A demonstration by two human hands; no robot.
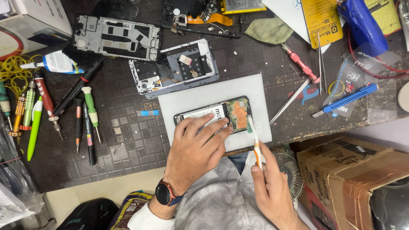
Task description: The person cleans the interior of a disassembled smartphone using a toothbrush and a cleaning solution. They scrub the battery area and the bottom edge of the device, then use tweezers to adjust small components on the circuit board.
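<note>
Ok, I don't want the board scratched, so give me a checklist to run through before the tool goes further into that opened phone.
1. Opened black phone pinned flat by the left hand: ok.
2. Phone lies wholly on the pale grey work mat: ok.
3. Slim white-and-orange tool gripped in the right hand: ok.
4. Tool tip at the orange-covered circuit board: ok; whether it touches, cannot tell.
5. Left fingers away from the tool tip: ok.
6. Loose screws on the mat: cannot tell.

Left hand (197, 147) lies flat, fingers (213, 127) spread forward; right hand (270, 185) is upright, fingers pinched closed.
</note>
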